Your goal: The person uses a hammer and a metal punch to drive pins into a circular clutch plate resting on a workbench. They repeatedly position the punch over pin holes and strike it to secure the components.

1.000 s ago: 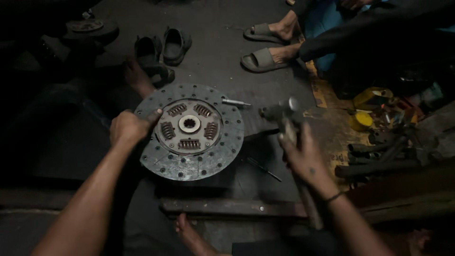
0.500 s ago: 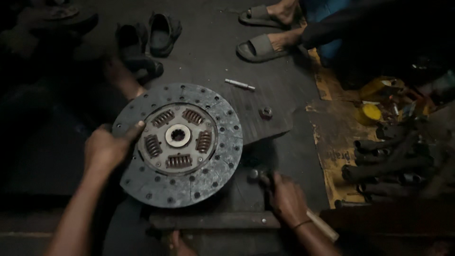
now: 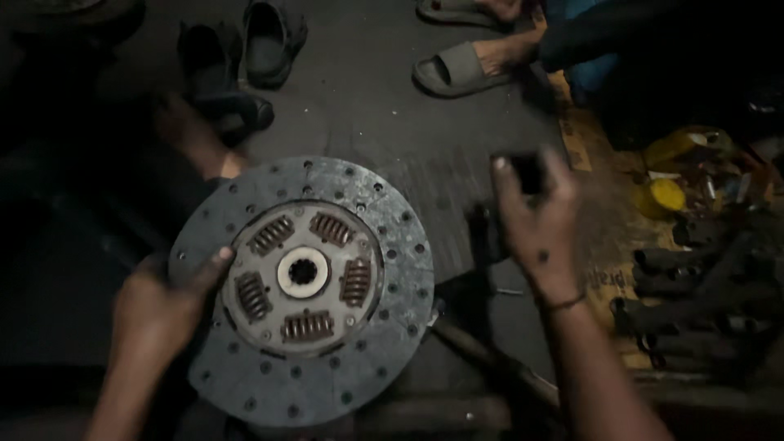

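A round grey clutch disc [image 3: 302, 286] with rusty springs and a splined hub lies on the dark floor. My left hand [image 3: 159, 306] grips its left rim, thumb pressed on the friction face. To the right of the disc, my right hand [image 3: 535, 224] is raised and pinches a small dark piece [image 3: 527, 173] between fingers and thumb; blur hides its shape. A hammer handle [image 3: 490, 359] lies on the floor below that hand, near the disc's lower right edge.
Another person's feet in grey sandals [image 3: 461, 69] rest at the top. A pair of dark sandals [image 3: 245, 49] lies top left, a bare foot [image 3: 192, 135] beside them. A yellow container [image 3: 665, 196] and several dark metal parts [image 3: 694, 302] crowd the right side.
My right hand let go of the hammer and rose to the right of the disc, taking up a small dark piece. The left hand stays on the disc's rim.
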